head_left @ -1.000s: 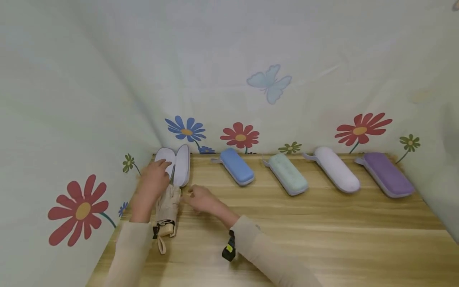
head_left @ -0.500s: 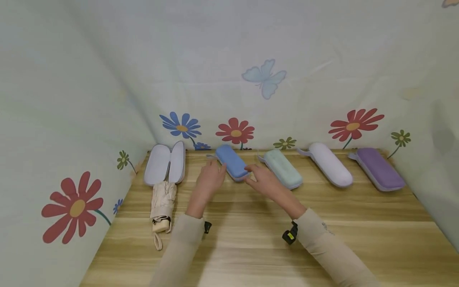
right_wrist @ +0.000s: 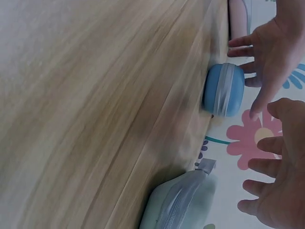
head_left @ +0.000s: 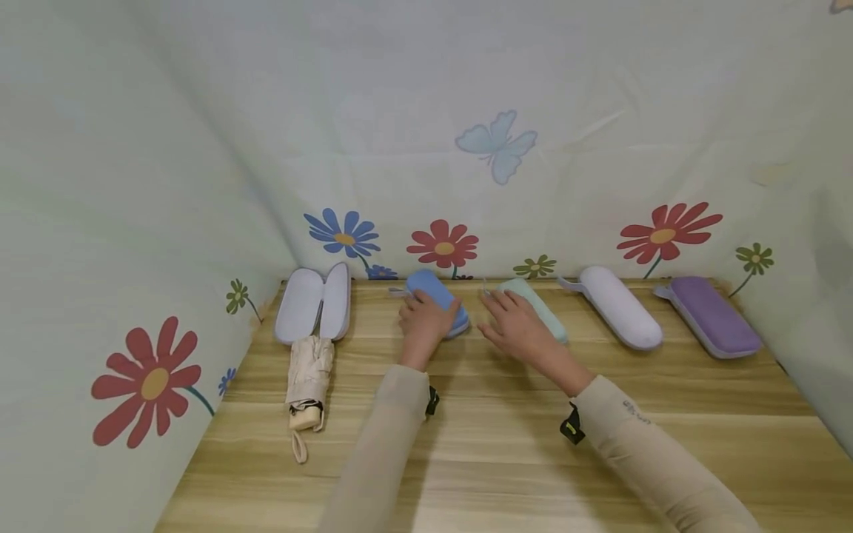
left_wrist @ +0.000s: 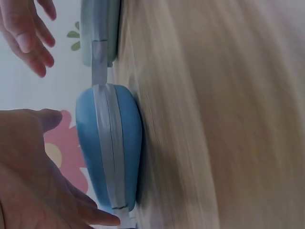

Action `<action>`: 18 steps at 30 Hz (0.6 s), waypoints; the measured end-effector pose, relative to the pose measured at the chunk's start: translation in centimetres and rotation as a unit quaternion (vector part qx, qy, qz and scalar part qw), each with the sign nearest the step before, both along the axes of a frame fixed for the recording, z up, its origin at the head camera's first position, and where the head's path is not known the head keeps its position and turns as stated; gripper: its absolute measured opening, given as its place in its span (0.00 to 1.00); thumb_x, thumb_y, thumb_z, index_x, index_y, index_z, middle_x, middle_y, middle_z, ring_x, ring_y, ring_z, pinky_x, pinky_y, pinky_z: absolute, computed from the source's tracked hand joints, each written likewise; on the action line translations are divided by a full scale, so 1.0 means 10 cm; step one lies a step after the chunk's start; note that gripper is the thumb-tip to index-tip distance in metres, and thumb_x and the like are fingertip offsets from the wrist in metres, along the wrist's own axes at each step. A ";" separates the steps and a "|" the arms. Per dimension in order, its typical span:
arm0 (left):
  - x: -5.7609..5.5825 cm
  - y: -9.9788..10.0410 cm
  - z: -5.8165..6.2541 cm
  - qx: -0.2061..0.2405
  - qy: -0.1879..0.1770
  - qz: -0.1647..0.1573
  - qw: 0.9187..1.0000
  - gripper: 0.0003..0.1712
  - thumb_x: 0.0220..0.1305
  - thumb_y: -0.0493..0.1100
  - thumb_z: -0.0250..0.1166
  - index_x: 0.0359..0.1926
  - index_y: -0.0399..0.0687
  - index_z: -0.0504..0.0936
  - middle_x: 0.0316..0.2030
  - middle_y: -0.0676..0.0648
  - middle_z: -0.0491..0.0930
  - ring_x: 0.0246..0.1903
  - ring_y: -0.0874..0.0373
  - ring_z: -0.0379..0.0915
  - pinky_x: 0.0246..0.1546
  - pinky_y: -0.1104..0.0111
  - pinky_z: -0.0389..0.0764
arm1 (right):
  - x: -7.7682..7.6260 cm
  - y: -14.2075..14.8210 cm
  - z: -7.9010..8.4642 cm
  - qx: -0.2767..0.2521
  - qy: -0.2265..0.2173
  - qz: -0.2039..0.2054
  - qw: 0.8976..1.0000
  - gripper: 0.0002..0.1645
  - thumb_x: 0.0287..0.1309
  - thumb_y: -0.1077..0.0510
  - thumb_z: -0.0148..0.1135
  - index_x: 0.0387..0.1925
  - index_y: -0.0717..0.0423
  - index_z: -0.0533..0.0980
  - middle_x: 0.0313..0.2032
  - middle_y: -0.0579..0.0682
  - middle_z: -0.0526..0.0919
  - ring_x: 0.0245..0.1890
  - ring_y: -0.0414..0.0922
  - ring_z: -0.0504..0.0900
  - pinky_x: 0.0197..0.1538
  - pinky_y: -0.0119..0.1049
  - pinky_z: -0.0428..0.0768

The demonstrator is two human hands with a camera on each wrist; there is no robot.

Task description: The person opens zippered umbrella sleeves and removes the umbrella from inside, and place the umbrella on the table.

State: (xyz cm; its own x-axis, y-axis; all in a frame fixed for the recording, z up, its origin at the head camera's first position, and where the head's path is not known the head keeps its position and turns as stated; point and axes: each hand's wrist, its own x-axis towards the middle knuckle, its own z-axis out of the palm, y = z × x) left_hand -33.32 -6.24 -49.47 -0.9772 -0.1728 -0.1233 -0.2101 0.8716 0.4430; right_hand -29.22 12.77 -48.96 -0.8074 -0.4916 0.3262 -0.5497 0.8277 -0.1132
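My left hand reaches over the blue zip case, covering part of its left side. In the right wrist view, the fingers of the left hand are spread at the top of the blue case. The left wrist view shows a finger close to the strap end of the blue case. My right hand, fingers spread and holding nothing, hovers over the pale green zip case. The palm hides much of that case. In the right wrist view, the green case stands apart below the hand.
At the left, a pale case lies unfolded, with a folded beige umbrella right at its near edge. A whitish case and a purple case lie at the right. A flowered cloth wall borders the wooden table.
Both hands have left the unfolded case and umbrella and moved right. They were on either side of the blue case; now the right hand is over the green case, the left over the blue.
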 end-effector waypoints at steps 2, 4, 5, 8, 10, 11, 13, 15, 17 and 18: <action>-0.04 0.04 0.02 0.005 -0.009 0.004 1.000 0.61 0.70 0.74 0.49 0.79 0.30 0.39 0.76 0.24 0.43 0.72 0.24 0.47 0.71 0.39 0.56 | -0.01 0.01 0.00 0.001 -0.007 -0.002 1.000 0.36 0.72 0.47 0.59 0.71 0.64 0.67 0.68 0.66 0.71 0.69 0.65 0.68 0.71 0.57 0.63; -0.09 0.07 0.01 -0.005 -0.013 0.008 1.000 0.62 0.70 0.74 0.49 0.79 0.30 0.38 0.76 0.23 0.43 0.71 0.23 0.49 0.70 0.39 0.56 | -0.02 0.02 0.00 0.003 -0.021 -0.007 1.000 0.36 0.73 0.46 0.58 0.72 0.63 0.66 0.69 0.66 0.69 0.70 0.66 0.66 0.71 0.60 0.63; -0.11 0.09 0.03 -0.007 -0.013 0.011 1.000 0.62 0.70 0.74 0.50 0.79 0.29 0.38 0.76 0.23 0.44 0.71 0.23 0.49 0.70 0.39 0.57 | -0.03 0.02 0.00 0.003 -0.030 -0.010 0.999 0.36 0.73 0.46 0.57 0.73 0.62 0.66 0.70 0.66 0.68 0.71 0.66 0.64 0.71 0.61 0.62; -0.14 0.13 0.07 -0.010 -0.011 0.016 1.000 0.63 0.69 0.74 0.52 0.78 0.28 0.40 0.75 0.21 0.44 0.70 0.22 0.50 0.70 0.39 0.58 | -0.05 0.02 0.00 0.006 -0.052 -0.019 0.998 0.37 0.74 0.44 0.56 0.74 0.60 0.64 0.72 0.65 0.66 0.72 0.66 0.61 0.71 0.63 0.60; -0.14 0.14 0.10 -0.004 -0.008 0.015 1.000 0.64 0.68 0.74 0.54 0.78 0.27 0.40 0.74 0.20 0.44 0.70 0.22 0.49 0.69 0.39 0.59 | -0.07 0.01 0.01 0.006 -0.064 -0.021 0.998 0.37 0.74 0.44 0.56 0.75 0.60 0.64 0.72 0.65 0.65 0.73 0.66 0.60 0.71 0.63 0.59; -0.14 0.15 0.11 0.001 -0.007 0.015 1.000 0.65 0.67 0.73 0.56 0.78 0.27 0.40 0.74 0.20 0.44 0.71 0.22 0.48 0.69 0.39 0.59 | -0.08 0.01 0.01 0.006 -0.069 -0.021 0.997 0.38 0.74 0.44 0.55 0.75 0.60 0.63 0.72 0.65 0.64 0.73 0.66 0.60 0.71 0.64 0.59; -0.14 0.15 0.11 0.009 -0.009 0.011 1.000 0.65 0.67 0.70 0.59 0.78 0.26 0.39 0.74 0.19 0.43 0.72 0.23 0.47 0.70 0.40 0.58 | -0.09 0.01 0.02 0.006 -0.078 -0.019 0.997 0.38 0.74 0.44 0.55 0.75 0.60 0.63 0.73 0.65 0.64 0.73 0.66 0.60 0.72 0.64 0.58; -0.14 0.14 0.11 0.017 -0.016 0.005 1.000 0.64 0.67 0.67 0.62 0.78 0.27 0.38 0.74 0.20 0.42 0.73 0.25 0.45 0.71 0.41 0.57 | -0.10 0.01 0.02 0.006 -0.087 -0.017 0.996 0.38 0.74 0.43 0.54 0.75 0.60 0.63 0.73 0.65 0.63 0.73 0.66 0.59 0.72 0.65 0.57; -0.16 0.12 0.12 0.024 -0.024 -0.002 0.999 0.63 0.67 0.64 0.64 0.78 0.28 0.37 0.75 0.21 0.42 0.74 0.27 0.42 0.72 0.43 0.55 | -0.10 0.02 0.03 0.005 -0.094 -0.017 0.995 0.38 0.75 0.43 0.53 0.76 0.59 0.62 0.74 0.65 0.62 0.74 0.66 0.58 0.72 0.64 0.57; -0.17 0.11 0.13 0.028 -0.028 -0.008 0.999 0.63 0.67 0.63 0.64 0.78 0.28 0.37 0.75 0.22 0.41 0.75 0.28 0.41 0.73 0.43 0.54 | -0.10 0.02 0.04 0.004 -0.096 -0.018 0.995 0.38 0.75 0.42 0.53 0.76 0.59 0.62 0.74 0.65 0.62 0.74 0.66 0.58 0.73 0.64 0.56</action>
